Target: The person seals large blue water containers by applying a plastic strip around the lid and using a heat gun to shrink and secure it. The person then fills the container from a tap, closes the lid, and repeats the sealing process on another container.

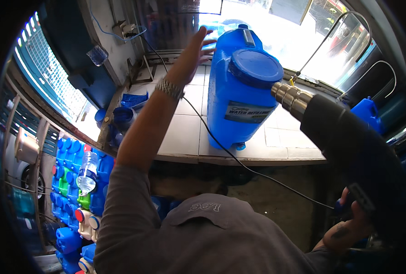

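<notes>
1. Your left hand (195,51) is spread wide, fingertips at the blue water container (244,86).
2. The container stands near the bench's (184,132) front edge.
3. Your right hand (351,226) grips the black heat gun (349,141), nozzle at the cap.

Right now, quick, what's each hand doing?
Left hand: open, fingers spread, beside the blue water container; contact cannot be told.
Right hand: closed on the black heat gun.
</notes>
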